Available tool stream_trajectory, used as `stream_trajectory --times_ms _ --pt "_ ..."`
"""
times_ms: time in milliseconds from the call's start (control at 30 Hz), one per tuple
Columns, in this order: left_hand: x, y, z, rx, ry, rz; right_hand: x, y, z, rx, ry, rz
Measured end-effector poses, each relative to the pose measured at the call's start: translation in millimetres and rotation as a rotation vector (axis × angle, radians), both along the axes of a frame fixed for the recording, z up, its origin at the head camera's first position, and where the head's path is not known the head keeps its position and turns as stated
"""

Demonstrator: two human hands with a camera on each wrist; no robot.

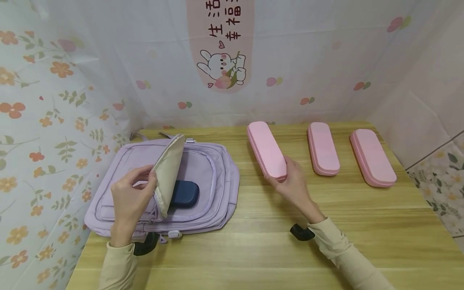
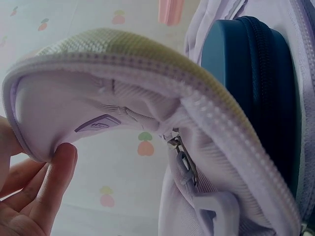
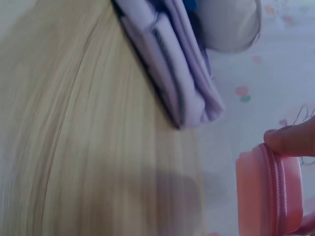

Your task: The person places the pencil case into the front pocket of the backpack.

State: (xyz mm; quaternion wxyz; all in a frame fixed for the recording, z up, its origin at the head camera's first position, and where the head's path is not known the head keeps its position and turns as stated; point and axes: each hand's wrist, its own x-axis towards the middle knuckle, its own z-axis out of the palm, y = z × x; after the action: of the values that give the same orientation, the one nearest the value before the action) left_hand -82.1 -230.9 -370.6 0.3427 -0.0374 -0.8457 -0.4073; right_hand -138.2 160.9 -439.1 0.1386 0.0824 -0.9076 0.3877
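Note:
A lilac backpack (image 1: 221, 189) lies flat at the left of the table. My left hand (image 1: 132, 195) pinches the edge of its front pocket flap (image 1: 172, 169) and holds it raised, its pale lining facing right. Inside the opened pocket sits a dark blue zippered case (image 1: 186, 194), partly hidden by the flap; the left wrist view shows its zipper. With thumb and fingers, my right hand (image 1: 291, 181) grips the near end of a pink zippered case (image 1: 266, 149), right of the backpack. In the right wrist view the thumb lies along that case's zipper edge.
Two more pink cases, a middle one (image 1: 324, 148) and a far right one (image 1: 373, 157), lie on the wooden table (image 1: 253, 249). A patterned curtain (image 1: 152, 80) with a rabbit print hangs behind, and a floral sheet (image 1: 43, 161) borders the left side.

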Motion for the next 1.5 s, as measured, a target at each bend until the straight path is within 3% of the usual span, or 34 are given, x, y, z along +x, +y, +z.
stream_trajectory --times_ms 333,700,1167,1500 --pt "-1.4 -0.4 -1.7 0.002 0.000 -0.012 4.5 -17.0 12.7 0.052 0.022 0.087" --pt "-1.5 0.6 -4.7 0.008 0.000 -0.012 -0.5 -31.3 10.4 0.041 -0.024 0.290" --pt "-2.2 -1.2 -6.3 0.014 0.015 -0.026 0.0 -51.0 9.2 0.020 0.003 0.474" --pt "10.8 16.8 18.0 0.022 0.020 -0.032 -12.1 -71.0 13.4 -0.043 -0.038 0.532"
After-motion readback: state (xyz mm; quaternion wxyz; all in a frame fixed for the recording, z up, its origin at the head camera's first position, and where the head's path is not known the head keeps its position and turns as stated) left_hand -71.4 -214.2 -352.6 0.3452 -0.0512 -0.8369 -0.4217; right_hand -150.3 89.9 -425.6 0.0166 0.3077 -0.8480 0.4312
